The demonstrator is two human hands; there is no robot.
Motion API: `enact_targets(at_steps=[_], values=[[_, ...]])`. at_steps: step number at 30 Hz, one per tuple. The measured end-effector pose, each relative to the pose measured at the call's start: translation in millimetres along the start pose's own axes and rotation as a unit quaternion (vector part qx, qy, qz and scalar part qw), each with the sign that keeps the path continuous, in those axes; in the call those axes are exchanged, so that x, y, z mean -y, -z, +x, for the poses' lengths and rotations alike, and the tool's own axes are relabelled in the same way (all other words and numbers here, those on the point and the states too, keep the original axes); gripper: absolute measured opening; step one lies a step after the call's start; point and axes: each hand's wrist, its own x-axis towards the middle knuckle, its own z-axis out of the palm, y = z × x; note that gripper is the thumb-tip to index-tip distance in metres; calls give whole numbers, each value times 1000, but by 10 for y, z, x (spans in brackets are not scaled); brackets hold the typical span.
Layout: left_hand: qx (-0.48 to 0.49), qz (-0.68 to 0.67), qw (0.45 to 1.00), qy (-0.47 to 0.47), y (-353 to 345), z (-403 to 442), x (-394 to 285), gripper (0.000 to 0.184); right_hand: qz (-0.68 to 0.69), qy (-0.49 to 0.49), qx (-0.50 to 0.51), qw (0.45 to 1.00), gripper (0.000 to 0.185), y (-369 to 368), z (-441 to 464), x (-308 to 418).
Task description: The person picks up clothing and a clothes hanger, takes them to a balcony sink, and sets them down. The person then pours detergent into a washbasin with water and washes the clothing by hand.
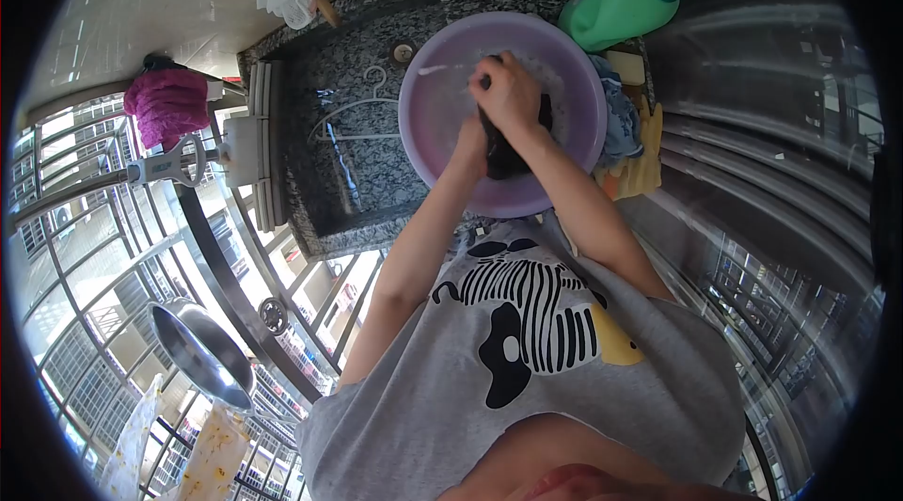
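A dark wet cloth (505, 153) is bunched between my hands over a purple basin (420, 158) holding sudsy water. My right hand (511, 95) is closed around the upper part of the cloth, its fingers curled over a dark fold. Lower and to the left, my left hand (474, 141) presses against the cloth's side. Its fingers are mostly hidden behind the cloth and my right hand, but it appears to grip the fabric. The cloth's lower end hangs down into the basin.
The basin stands in a speckled stone sink (353, 189), beside a white hanger (362, 136). A green bottle (625, 2), blue cloth (616, 115) and yellow rubber gloves (647, 158) lie to the right. A purple towel (167, 106) hangs at left, above a metal pan (202, 350).
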Motion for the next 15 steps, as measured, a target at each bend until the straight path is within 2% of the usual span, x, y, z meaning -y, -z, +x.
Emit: enact_targets(at_steps=[3,4,5,7,8,9,11,12,15], values=[[-31,150,987,-46,138,-129,-170,45,-25,41,-23,999,12,-7,33,-447],[-34,228,963,-138,268,-76,-186,36,-49,62,-36,996,13,35,9,-574],[-43,309,933,-178,413,-57,-186,34,-72,85,-49,993,15,85,-5,-701],[-64,464,847,-252,563,-214,-385,31,-15,96,-57,994,21,95,2,-1097],[-64,424,862,-269,626,-197,-405,24,12,101,-60,993,24,112,10,-1238],[-54,405,869,-279,639,-252,-489,22,93,48,45,994,27,237,31,-1272],[-31,366,881,-299,590,-441,-758,19,243,-63,248,936,34,717,101,-1125],[-14,341,887,-312,609,-476,-846,19,262,-79,265,925,33,961,103,-949],[10,297,914,-275,534,-714,-1173,20,357,-99,255,893,32,1532,85,-638]])
